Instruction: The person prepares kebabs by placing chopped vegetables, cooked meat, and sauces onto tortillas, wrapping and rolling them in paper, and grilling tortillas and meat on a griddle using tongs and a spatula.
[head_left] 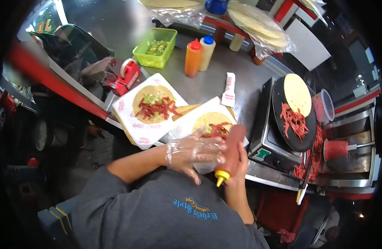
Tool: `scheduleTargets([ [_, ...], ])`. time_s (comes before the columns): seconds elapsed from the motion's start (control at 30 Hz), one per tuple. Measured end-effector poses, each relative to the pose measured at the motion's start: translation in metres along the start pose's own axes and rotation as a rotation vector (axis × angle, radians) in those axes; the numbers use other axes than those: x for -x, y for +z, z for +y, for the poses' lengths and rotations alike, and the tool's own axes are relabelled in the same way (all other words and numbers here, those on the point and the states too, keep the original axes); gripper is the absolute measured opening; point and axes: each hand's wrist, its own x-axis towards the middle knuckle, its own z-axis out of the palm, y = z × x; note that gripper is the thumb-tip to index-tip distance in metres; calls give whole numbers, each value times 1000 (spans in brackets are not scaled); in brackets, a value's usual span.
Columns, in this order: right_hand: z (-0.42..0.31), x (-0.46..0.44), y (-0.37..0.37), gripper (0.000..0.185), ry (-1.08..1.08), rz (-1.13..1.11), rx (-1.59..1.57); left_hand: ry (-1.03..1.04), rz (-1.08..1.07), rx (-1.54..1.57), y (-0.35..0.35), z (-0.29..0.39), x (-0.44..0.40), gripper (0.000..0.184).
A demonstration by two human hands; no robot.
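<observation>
My right hand [241, 165] is wrapped round a reddish-brown squeeze bottle [233, 151], its yellow nozzle pointing down toward my shirt. My left hand [195, 154], in a clear plastic glove, has its fingers stretched out toward the bottle's side; whether they touch it I cannot tell. Beyond my hands, a tortilla with red meat strips [218, 130] lies on white paper, partly hidden by the left hand and bottle. To its left, another tortilla [146, 92] carries shredded lettuce and red meat on printed paper [126, 120].
Behind stand a green tub of lettuce [168, 54], a red-capped orange bottle [193, 58] and a blue-capped bottle [207, 52]. A red tape dispenser [126, 76] sits left. On the right, a black griddle [299, 141] holds a tortilla and meat, beside a meat spit [336, 149].
</observation>
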Motion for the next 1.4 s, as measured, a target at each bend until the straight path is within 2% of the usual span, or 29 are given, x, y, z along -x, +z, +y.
scheduleTargets([
  [0.07, 1, 12, 21, 62, -139, 54, -104, -370, 200, -42, -1, -46, 37, 68],
  [0.13, 2, 20, 24, 60, -204, 41, -143, -740, 88, -490, -37, -65, 41, 42],
  [0.2, 4, 17, 18, 59, -200, 44, -164, -692, -174, -704, -58, -85, 46, 28],
  [0.3, 9, 9, 18, 56, -92, 78, -170, -584, -481, -769, -58, -115, 43, 25],
  [0.4, 17, 6, 19, 54, -49, 92, -172, -605, -433, -765, -77, -107, 44, 25],
  [0.43, 19, 7, 20, 53, -58, 86, -160, -684, -309, -773, -88, -113, 49, 28],
  [0.57, 25, 18, 12, 53, -73, 110, -137, -356, -329, -947, -105, -126, 106, 32],
  [0.67, 27, 19, 6, 54, -92, 173, -139, -603, -564, -800, -120, -95, 76, 32],
  [0.7, 28, 20, 4, 54, -94, 178, -154, -562, -481, -855, -117, -95, 75, 35],
  [0.8, 28, 20, 3, 53, -98, 176, -172, -639, -380, -793, -117, -92, 61, 37],
  [0.9, 28, 23, 8, 53, -107, 163, -150, -724, -410, -727, -112, -95, 42, 40],
  [1.03, 26, 22, 8, 52, -107, 154, -128, -553, -388, -887, -93, -119, 46, 42],
  [1.13, 24, 29, 9, 53, -125, 203, -158, -830, -545, -565, -82, -152, 49, 35],
  [1.2, 23, 30, 10, 54, -182, 211, -147, -743, -513, -679, -105, -161, 32, 35],
  [1.33, 14, 36, 2, 55, -170, 209, -142, -624, -519, -818, -111, -115, 39, 34],
  [1.4, 9, 42, 10, 55, -241, 258, -24, -599, -548, -874, -111, -113, 50, 34],
])
